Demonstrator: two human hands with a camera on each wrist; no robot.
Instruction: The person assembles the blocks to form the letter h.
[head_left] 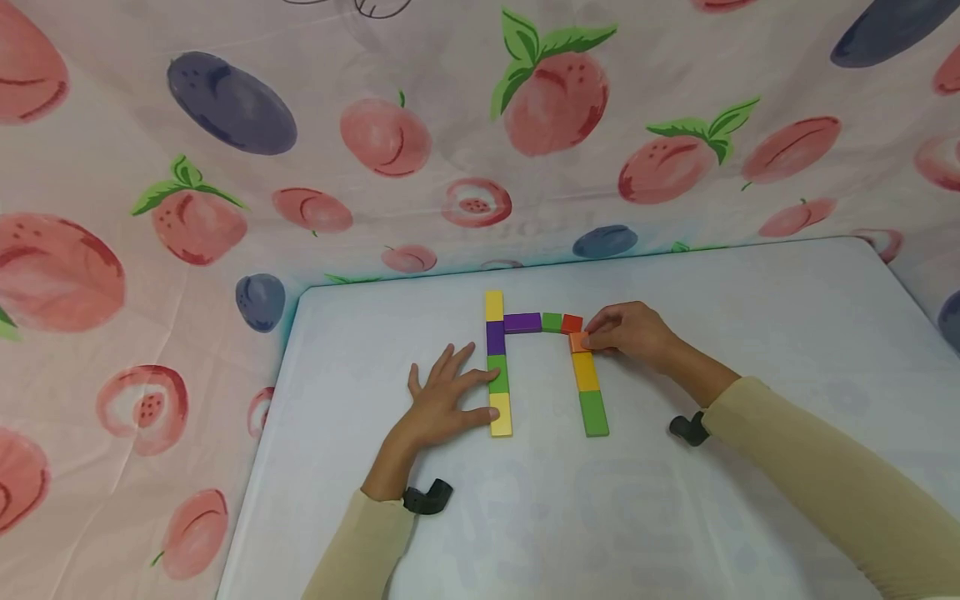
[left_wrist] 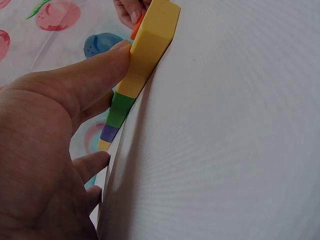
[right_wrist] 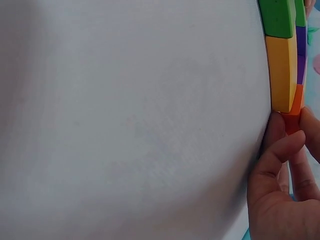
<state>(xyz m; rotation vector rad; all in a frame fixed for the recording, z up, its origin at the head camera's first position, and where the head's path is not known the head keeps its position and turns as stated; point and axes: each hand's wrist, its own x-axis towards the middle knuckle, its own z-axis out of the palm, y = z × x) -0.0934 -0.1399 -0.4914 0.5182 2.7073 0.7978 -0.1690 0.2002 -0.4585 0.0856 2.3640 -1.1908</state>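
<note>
Flat coloured blocks lie joined in an arch shape. My left hand [head_left: 437, 407] is spread beside the left column, its thumb touching the lowest yellow block [head_left: 502, 425] and its index finger the green block [head_left: 495, 367]. Above these are a purple block [head_left: 496, 337] and another yellow block [head_left: 494, 305]. A long purple block [head_left: 522, 323], a small green block [head_left: 552, 322] and a red block [head_left: 572, 323] form the top row. My right hand [head_left: 636, 335] pinches a small orange block [head_left: 577, 342] just under the red one, against the amber block [head_left: 587, 372].
Below the amber block, a longer green block [head_left: 595, 414] ends the right column. All blocks lie on a white table [head_left: 675, 517]. A fruit-print cloth [head_left: 420, 67] hangs behind and to the sides. Black wrist cameras [head_left: 429, 497] sit at both cuffs.
</note>
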